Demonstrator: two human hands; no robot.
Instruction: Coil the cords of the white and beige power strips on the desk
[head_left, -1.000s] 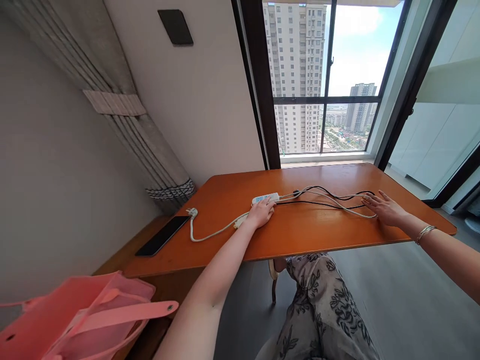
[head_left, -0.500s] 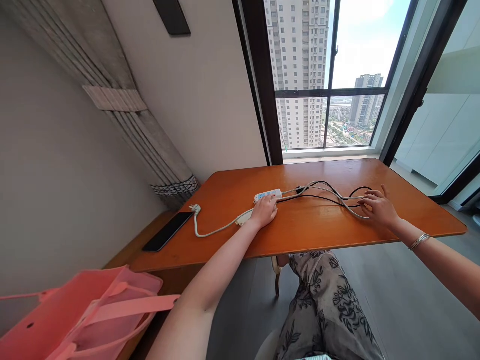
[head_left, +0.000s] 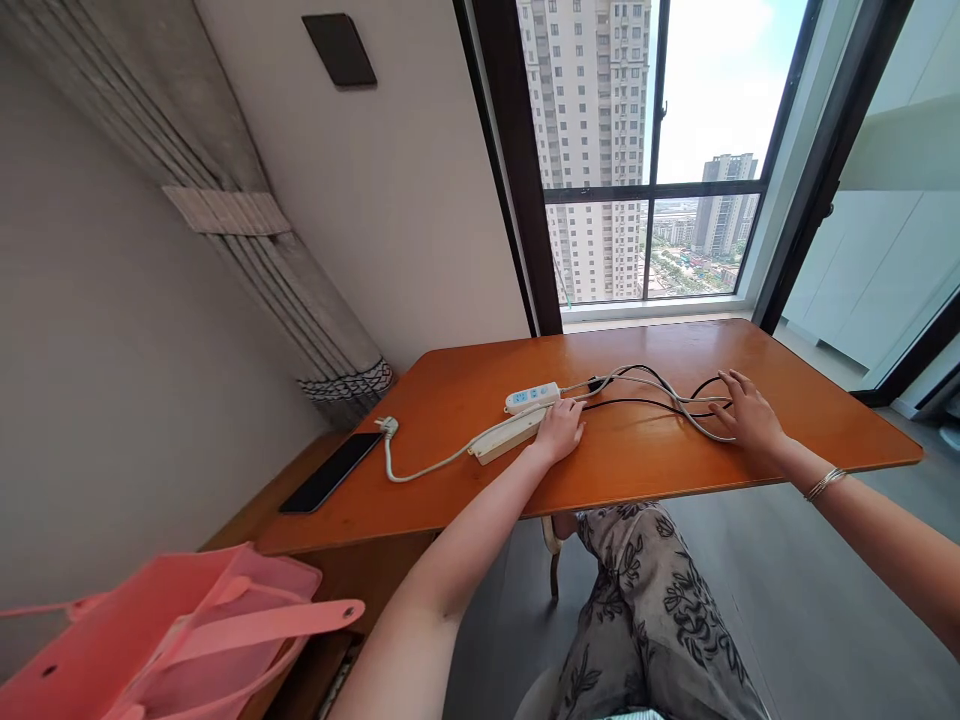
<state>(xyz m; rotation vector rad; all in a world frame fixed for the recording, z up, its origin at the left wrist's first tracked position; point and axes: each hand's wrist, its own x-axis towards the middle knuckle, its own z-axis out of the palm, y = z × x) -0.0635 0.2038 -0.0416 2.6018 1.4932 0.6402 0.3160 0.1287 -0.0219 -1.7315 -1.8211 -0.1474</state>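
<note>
My left hand (head_left: 561, 432) lies on the orange table (head_left: 637, 460) at the right end of a cream power strip (head_left: 508, 438), its fingers curled down over the white cable (head_left: 600, 385) that runs from there. Just beyond it sits a smaller white power strip with a blue label (head_left: 532, 396). My right hand (head_left: 746, 412) rests further right with its fingers spread flat on a loop of black and white cables (head_left: 686, 405). The cream strip's cord (head_left: 435, 462) curves left to a white plug (head_left: 388, 426).
A black phone (head_left: 328, 471) lies on a lower wooden ledge at the table's left. A pink bag (head_left: 172, 640) sits at the lower left. A grey curtain (head_left: 285, 290) hangs by the wall. Behind the table is a large window (head_left: 645, 150). My patterned trousers show below the table edge.
My left hand slid right off the cream power strip, which now shows fully. My right hand went from pinching the cable loop to lying spread on it.
</note>
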